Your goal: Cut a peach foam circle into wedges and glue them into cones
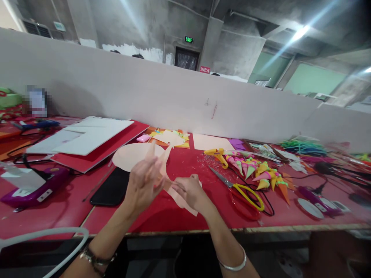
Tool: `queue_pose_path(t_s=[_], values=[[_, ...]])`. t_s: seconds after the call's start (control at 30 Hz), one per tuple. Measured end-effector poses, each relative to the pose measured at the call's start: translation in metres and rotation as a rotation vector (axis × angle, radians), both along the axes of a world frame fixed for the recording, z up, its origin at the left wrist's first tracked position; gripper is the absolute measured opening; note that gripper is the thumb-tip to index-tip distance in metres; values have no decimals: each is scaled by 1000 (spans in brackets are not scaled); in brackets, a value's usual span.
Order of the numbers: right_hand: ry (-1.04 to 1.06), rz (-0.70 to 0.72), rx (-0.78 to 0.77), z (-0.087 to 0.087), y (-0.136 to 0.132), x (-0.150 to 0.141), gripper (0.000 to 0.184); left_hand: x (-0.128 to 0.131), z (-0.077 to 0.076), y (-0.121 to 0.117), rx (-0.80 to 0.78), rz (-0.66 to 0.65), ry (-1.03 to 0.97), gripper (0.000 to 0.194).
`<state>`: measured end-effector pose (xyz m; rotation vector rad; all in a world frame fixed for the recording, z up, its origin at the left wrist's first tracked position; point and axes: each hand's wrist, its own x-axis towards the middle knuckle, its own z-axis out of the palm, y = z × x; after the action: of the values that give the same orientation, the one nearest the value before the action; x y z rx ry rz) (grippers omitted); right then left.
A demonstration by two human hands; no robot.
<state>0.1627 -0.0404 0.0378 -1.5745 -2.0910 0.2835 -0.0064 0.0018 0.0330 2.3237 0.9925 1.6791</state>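
My left hand (pixel 142 183) is raised over the table, with some fingers pointing up and the thumb side against a curved piece of peach paper (pixel 181 199). My right hand (pixel 188 191) pinches the same paper, its fingers curled in. One end of the sheet stands up between the hands and the other hangs below my right hand. A peach paper oval (pixel 124 156) lies just behind my left hand. Next to my left forearm rests a black phone (pixel 108 188). Slight blur hides exactly where my left fingertips meet the paper.
To the right lie yellow-handled scissors (pixel 246 195), a yellow glue gun (pixel 217 154) and several small paper cones (pixel 266 175). White boards (pixel 95 135) are stacked at the left, near a purple power strip (pixel 43 191). A white partition (pixel 162 96) stands behind the red table.
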Motion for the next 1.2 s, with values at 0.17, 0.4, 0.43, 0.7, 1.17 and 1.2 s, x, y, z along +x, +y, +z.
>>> queue_pose_path(t_s=[0.17, 0.4, 0.43, 0.7, 1.17, 1.2], values=[[-124, 99, 20, 1, -3, 0, 12, 5, -3, -1, -41, -215, 469, 22], [-181, 145, 39, 7, -5, 6, 14, 4, 3, 5, -108, -276, 682, 23], [-175, 153, 43, 7, -5, 7, 14, 3, 3, 6, -123, -309, 699, 25], [-12, 201, 8, 12, -8, 7, 21, 0, 3, 6, -523, -526, 503, 30], [200, 256, 20, 21, -9, 7, 30, 2, 4, 1, -1039, -690, 95, 34], [201, 258, 24, 21, -9, 8, 31, 2, 3, 2, -1038, -695, 90, 33]])
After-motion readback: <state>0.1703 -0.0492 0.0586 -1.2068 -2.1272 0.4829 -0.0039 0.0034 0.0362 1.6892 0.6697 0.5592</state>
